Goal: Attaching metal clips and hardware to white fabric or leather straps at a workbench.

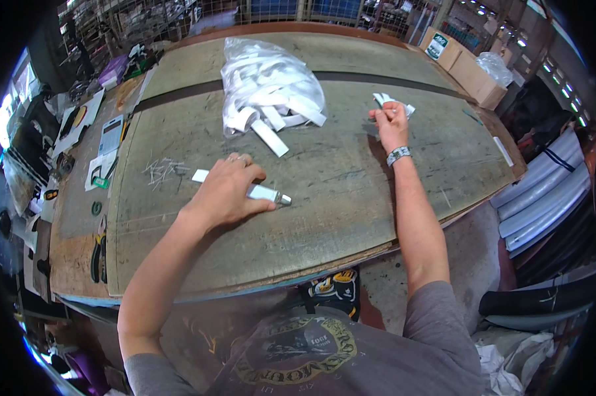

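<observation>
1. Left hand (pixel 224 188) closes over a flat white strip (pixel 261 192), thumb at its near edge, fingers arched across; how hard it squeezes, can't tell.
2. Strip lies on the worktable (pixel 337 221), left of centre, both ends sticking out past the hand. Right end carries a small metallic piece (pixel 283 199).
3. Right hand (pixel 393 129) is farther out, fingertips bunched close, at some small white pieces (pixel 410 110). Can't tell if anything is pinched. Watch (pixel 398 156) on that wrist.
4. Clear plastic bag (pixel 265 69) full of white strips sits between and beyond the hands; one loose strip (pixel 270 138) pokes out toward the near side.
5. Thin wire-like bits (pixel 164 172) lie scattered left of the left hand. Pliers (pixel 96 257) at the table's left side.
6. Cardboard box (pixel 474 78) at far right corner.
</observation>
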`<state>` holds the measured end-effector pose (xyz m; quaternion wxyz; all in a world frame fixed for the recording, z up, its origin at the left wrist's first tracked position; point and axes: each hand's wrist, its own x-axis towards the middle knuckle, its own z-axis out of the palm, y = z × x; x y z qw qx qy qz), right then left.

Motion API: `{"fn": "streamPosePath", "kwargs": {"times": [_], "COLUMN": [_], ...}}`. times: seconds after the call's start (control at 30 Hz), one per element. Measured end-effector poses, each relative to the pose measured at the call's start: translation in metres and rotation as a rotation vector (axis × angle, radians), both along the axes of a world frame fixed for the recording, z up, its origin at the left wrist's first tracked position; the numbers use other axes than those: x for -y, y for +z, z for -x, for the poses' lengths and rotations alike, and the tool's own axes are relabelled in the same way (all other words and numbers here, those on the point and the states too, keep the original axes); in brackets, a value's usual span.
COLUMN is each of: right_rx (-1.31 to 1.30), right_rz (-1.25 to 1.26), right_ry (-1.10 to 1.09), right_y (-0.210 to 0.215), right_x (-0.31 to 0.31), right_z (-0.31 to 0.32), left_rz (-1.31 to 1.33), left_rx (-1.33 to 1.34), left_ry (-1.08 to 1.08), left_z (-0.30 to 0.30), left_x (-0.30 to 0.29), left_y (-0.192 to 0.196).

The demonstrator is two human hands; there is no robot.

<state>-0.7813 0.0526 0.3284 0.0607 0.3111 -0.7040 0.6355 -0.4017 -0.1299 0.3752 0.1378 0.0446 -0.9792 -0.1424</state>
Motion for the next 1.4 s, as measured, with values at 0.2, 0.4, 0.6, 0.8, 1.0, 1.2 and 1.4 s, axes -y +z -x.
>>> {"fn": "streamPosePath", "kwargs": {"times": [0.2, 0.4, 0.6, 0.8, 1.0, 1.2, 1.4], "right_rx": [-0.032, 0.019, -0.073, -0.046, -0.048, -0.028, -0.093], "right_rz": [0.013, 0.011, 0.019, -0.035, -0.144, -0.205, -0.251], "right_ry": [-0.004, 0.13, 0.335, 0.607, 0.693, 0.879, 0.922], "right_y": [0.004, 0.035, 0.068, 0.039, 0.041, 0.042, 0.043], "right_x": [-0.003, 0.022, 0.058, 0.049, 0.045, 0.043, 0.042], "right_z": [0.005, -0.016, -0.073, -0.1, -0.112, -0.14, -0.157], "left_rz": [-0.001, -0.212, -0.335, -0.455, -0.49, -0.382, -0.481], "left_rx": [0.185, 0.141, 0.132, -0.036, -0.069, -0.16, -0.109], "left_ry": [0.077, 0.049, -0.018, 0.0, -0.036, -0.158, -0.081], "left_z": [0.004, 0.004, 0.007, 0.008, 0.007, 0.003, 0.002], "left_x": [0.01, 0.023, 0.009, 0.01, 0.012, 0.015, 0.021], "left_y": [0.019, 0.016, 0.0, -0.008, -0.013, -0.021, -0.013]}}
